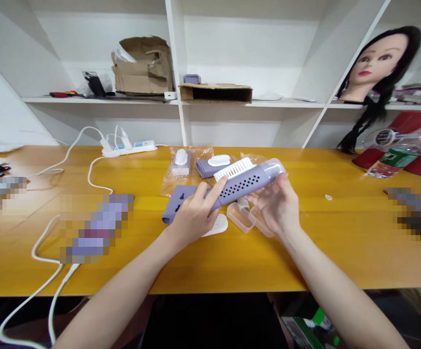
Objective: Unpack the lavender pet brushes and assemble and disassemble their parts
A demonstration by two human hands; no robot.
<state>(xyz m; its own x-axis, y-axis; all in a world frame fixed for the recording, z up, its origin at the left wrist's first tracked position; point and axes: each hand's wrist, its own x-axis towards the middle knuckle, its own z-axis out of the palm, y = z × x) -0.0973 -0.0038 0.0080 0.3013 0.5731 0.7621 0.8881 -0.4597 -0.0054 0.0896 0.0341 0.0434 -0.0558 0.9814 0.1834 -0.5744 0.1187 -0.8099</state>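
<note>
left hand (195,213) grips lilac perforated bristle brush (244,183) mid-body, right hand (275,206) curled round its clear end, above tabletop (341,252).

A translucent tray (241,217) under the right hand (277,206), a white lid (215,225) under the left hand (194,213), and bagged parts (181,165) beyond block the way

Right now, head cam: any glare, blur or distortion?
Head view: bright, even light, with a soft sheen across the yellow wooden table and no hard shadows. Wide-angle distortion tilts the white shelf upright. The purple brush looks sharp, with no visible motion blur. A pixelated mosaic patch hides items on the table.
</note>
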